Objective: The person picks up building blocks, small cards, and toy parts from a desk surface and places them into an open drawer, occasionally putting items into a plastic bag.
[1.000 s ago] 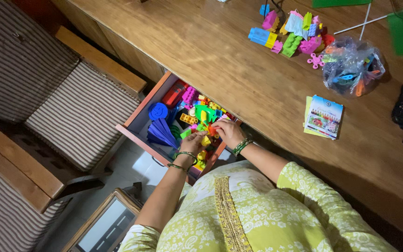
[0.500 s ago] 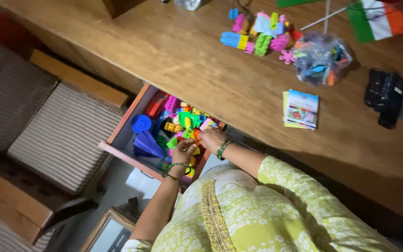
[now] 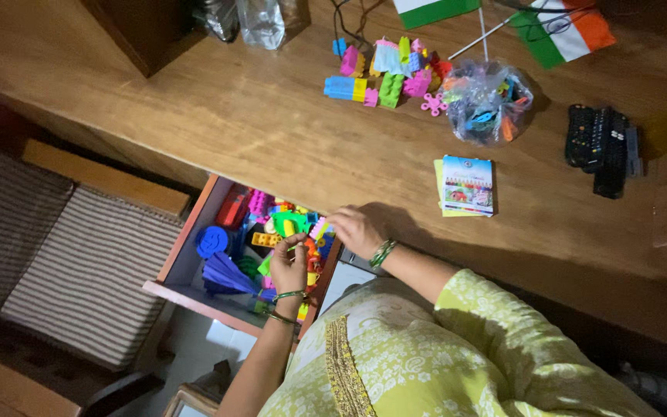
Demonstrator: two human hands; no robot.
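An open drawer (image 3: 181,266) under the near edge of the wooden counter (image 3: 272,131) is packed with bright plastic blocks (image 3: 279,224), a blue round piece (image 3: 211,241) and a dark blue fan-like piece (image 3: 225,272) at its left side. The left hand (image 3: 290,266) is inside the drawer, fingers closed in a pinch on a small green block (image 3: 266,266); just what else it grips is too small to tell. The right hand (image 3: 357,230) rests at the drawer's right corner, at the counter edge, fingers curled loosely over the blocks there; whether it grips anything I cannot tell. Both wrists carry green bangles.

On the counter, far from the hands, lies a cluster of joined blocks (image 3: 384,69) in blue, yellow, green and pink, with a clear bag (image 3: 486,104) of coloured pieces just to its right. A small crayon box (image 3: 466,185) lies nearer, right of the right hand. Dark remotes (image 3: 604,147) sit further right. Small flags (image 3: 565,31) on sticks lie at the far edge, and a clear bottle (image 3: 262,22) stands at the far left. A striped cushioned chair (image 3: 79,270) stands left of the drawer.
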